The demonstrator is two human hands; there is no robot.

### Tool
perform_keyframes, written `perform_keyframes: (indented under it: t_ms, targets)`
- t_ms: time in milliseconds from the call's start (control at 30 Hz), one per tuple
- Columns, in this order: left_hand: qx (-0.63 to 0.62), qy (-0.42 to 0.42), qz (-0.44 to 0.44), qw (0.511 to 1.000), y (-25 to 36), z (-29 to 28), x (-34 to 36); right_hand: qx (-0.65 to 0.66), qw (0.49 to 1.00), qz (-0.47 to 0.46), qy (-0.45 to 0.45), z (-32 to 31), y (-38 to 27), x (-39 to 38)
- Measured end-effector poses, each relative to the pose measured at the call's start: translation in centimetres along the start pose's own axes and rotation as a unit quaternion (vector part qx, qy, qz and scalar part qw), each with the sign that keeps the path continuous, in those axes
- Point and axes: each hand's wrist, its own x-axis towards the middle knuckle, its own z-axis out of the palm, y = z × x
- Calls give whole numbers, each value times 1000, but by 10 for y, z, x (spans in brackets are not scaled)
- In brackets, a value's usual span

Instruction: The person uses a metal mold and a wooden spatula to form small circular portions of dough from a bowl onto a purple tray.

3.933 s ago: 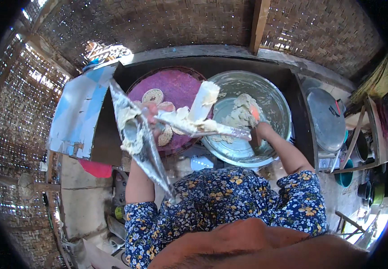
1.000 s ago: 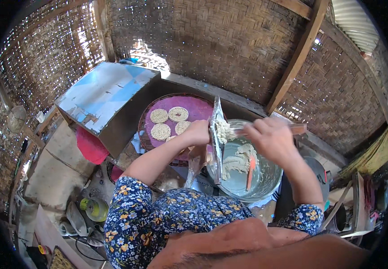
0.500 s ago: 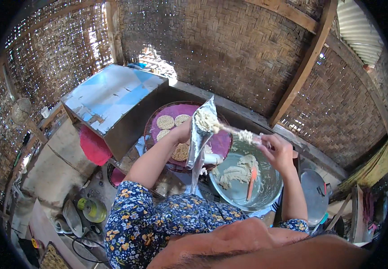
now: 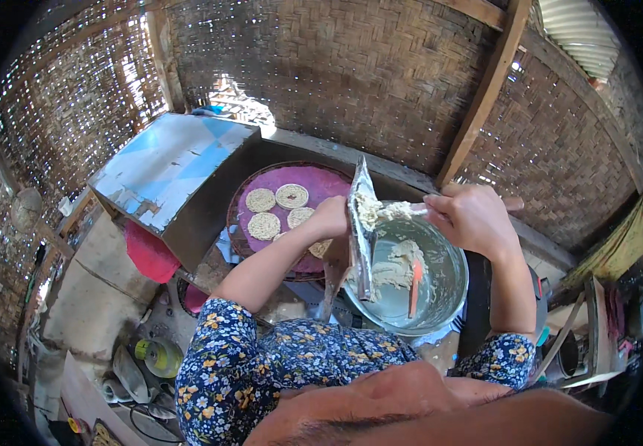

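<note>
My left hand (image 4: 327, 216) is closed round a silvery metal hand press (image 4: 360, 249), which is tilted up and has pale dough in its upper part. My right hand (image 4: 470, 217) grips a long dough-coated scraper (image 4: 513, 203), its far end against the dough (image 4: 370, 212) at the press. Below them a large metal basin (image 4: 448, 297) holds smeared dough and an orange spatula (image 4: 415, 282). Behind my left hand, several round pale lattice discs (image 4: 263, 225) lie on a purple round tray (image 4: 269, 178), partly hidden by my arm and the press.
A box (image 4: 169, 160) with a blue-and-white top stands at the left, a red cloth (image 4: 147, 253) below it. Woven walls and a wooden post (image 4: 477, 111) rise behind. A yellow gas cylinder (image 4: 159, 357) is on the lower left floor; a rack (image 4: 596, 327) is at the right.
Earlier my right hand was on the orange spatula in the basin; now it holds another scraper at the press. Since half a second ago, both hands have moved rightward, the right one also upward.
</note>
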Motion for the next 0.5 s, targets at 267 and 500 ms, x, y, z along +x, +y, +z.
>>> perform_keyframes:
  t_ms: [267, 500]
  targets:
    - [-19, -93, 13, 995, 38, 19, 30, -95, 988, -41, 115, 26, 0, -12]
    - [-493, -109, 101, 857, 22, 43, 68, 286, 869, 317, 249, 67, 41, -93]
